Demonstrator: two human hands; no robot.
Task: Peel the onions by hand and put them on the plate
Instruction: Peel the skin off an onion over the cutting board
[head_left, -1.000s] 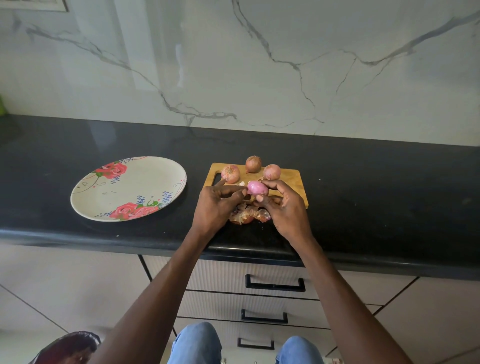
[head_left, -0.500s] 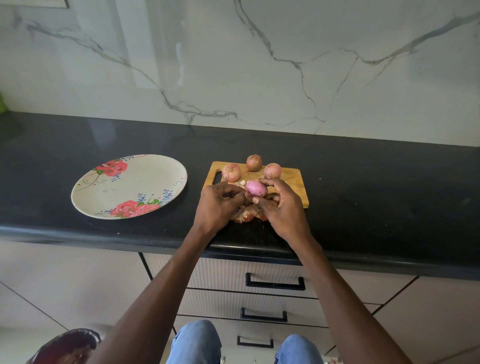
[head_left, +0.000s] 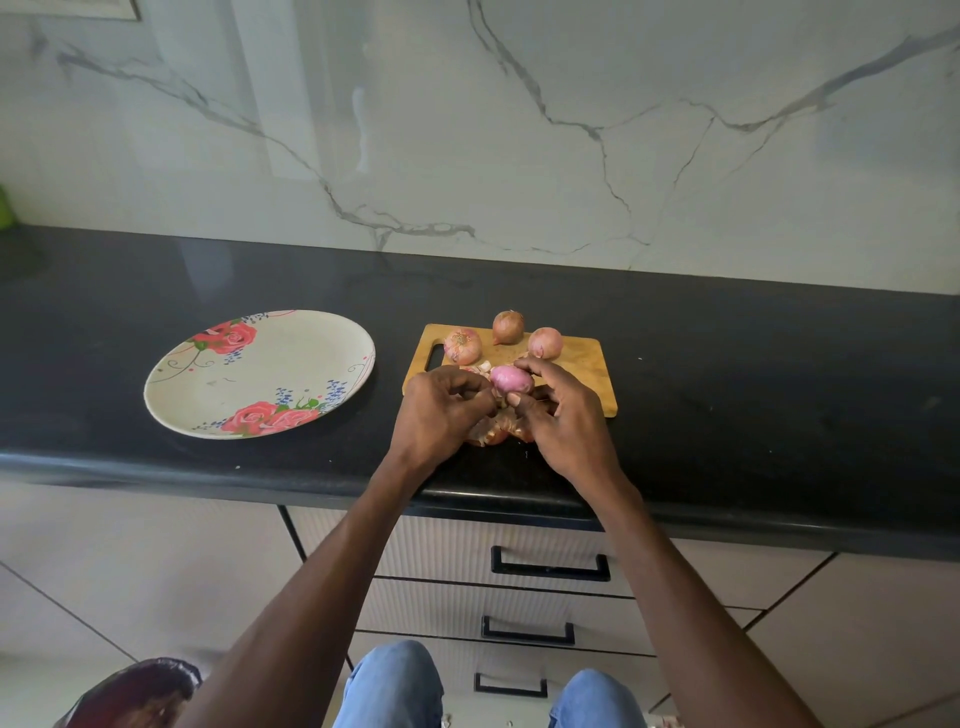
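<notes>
- The peeled onion is showing smooth pink flesh and is sitting in the air just above the near part of the cutting board, between the two hands.
- The right hand is holding this onion: the fingers are curling over its top and right side, and the thumb is pressing it from below.
- The left hand is working at the left end of the onion with bent fingers; it seems to be pinching a last piece of skin there, but the piece itself is too small to see clearly.
- A heap of brown skins is lying under the hands, at the near edge of the board.
- Three onions are waiting at the far side of the board, all with dry skin on: the left onion, the middle onion and the right onion.
- The plate is standing well to the left on the black counter, and no onion is lying on it.
- So, in my judgement, the first onion is almost finished, but nothing is delivered yet; three onions are left to peel.
- Compared with one second ago, the left fingers are curling more tightly at the end of the onion, while the onion is staying at nearly the same place; the plate, the board and the three onions are not moving.
</notes>
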